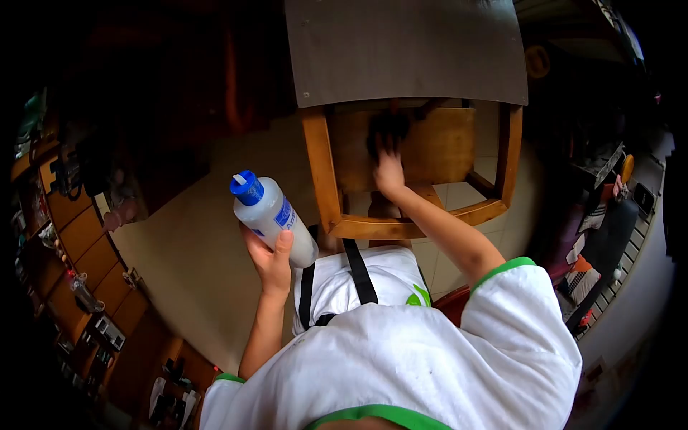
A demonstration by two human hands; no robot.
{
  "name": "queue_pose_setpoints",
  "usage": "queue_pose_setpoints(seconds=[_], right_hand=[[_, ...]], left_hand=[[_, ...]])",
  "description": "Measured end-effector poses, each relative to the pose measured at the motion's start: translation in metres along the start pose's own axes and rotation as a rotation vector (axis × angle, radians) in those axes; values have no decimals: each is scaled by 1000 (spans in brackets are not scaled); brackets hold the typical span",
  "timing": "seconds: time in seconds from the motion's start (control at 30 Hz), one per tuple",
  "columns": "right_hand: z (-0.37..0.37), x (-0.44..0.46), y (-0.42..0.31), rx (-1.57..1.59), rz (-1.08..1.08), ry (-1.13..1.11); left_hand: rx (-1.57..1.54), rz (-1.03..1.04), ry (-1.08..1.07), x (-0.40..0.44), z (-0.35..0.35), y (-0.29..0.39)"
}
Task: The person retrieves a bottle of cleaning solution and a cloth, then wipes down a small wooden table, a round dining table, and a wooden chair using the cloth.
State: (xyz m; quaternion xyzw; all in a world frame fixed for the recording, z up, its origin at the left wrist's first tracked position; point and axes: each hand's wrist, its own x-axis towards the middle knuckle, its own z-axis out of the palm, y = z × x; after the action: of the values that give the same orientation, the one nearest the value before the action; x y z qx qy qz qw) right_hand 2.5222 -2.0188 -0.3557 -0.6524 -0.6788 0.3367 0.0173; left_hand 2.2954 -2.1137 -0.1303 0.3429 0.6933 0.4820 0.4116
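Note:
My left hand (270, 261) is wrapped round a translucent white squeeze bottle (276, 223) with a blue cap and blue print. The bottle tilts, its cap toward the upper left. My right hand (389, 168) reaches inside a wooden frame (423, 226) below a grey-brown tabletop (408, 50). Its fingers are on a soft-looking black thing (388, 132), too dark to name, against a wooden board (448, 147). The fingertips are partly lost in that dark shape.
Shelves with assorted small items (89, 287) line the left side. At the right stands a dark seat-like piece (609, 244) with items on it. Pale floor tiles (208, 287) show around the frame.

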Motion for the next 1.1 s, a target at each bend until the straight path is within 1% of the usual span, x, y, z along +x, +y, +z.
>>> queue_pose_setpoints(seconds=[0.07,0.1,0.17,0.2,0.23,0.27,0.3,0.37,0.43,0.47,0.5,0.57,0.6,0.63,0.67,0.73,0.77,0.83,0.9,0.93,0.97,1.03,1.07,1.1], right_hand=[[7,11,-29,6,-74,63],[8,24,-40,16,-71,55],[12,53,-49,114,-389,-17],[18,62,-39,117,-385,-25],[25,64,-38,44,-520,-42],[27,64,-32,-30,-656,-54],[26,59,-33,-36,-656,-54],[12,36,-13,56,-889,-442],[-12,14,22,-96,-1008,-729],[-35,6,38,-97,-984,-800],[-55,11,54,-99,-998,-812],[-87,30,89,-27,-786,-790],[-103,34,97,38,-626,-728],[-116,34,105,99,-463,-661],[-123,35,117,99,-467,-656],[-132,46,139,-181,-483,-140],[-127,49,152,-185,-494,-149],[-112,64,168,69,-243,240],[-103,94,161,90,35,396],[-100,108,160,90,102,410],[-95,101,163,84,86,391],[-98,70,152,21,-163,391],[-97,53,151,99,-198,297],[-88,34,152,96,-226,268]], left_hand=[[1,2,21,0,-5,-1],[0,8,26,0,-8,-1],[19,8,44,-1,-16,-13],[30,9,64,-5,-6,-21],[30,-3,65,-10,-3,-22],[31,-6,113,-13,1,-21],[27,-3,160,-11,-4,-18],[17,-6,164,-16,5,-13],[4,2,220,-22,18,-9],[-3,0,225,-26,25,-5],[-1,-4,243,-30,32,-1],[-69,-1,275,-40,58,4],[-58,-7,269,-46,69,5],[-74,-13,316,-52,82,5],[-99,-8,371,-55,94,3],[-115,5,396,-70,114,1],[-122,2,414,-82,123,1],[-124,1,449,-102,140,2],[-119,-17,476,-122,151,2],[-120,-32,501,-133,157,3],[-129,-58,540,-144,162,3],[-140,-81,616,-158,171,2],[-150,-100,646,-166,175,4],[-160,-121,678,-175,179,6]])
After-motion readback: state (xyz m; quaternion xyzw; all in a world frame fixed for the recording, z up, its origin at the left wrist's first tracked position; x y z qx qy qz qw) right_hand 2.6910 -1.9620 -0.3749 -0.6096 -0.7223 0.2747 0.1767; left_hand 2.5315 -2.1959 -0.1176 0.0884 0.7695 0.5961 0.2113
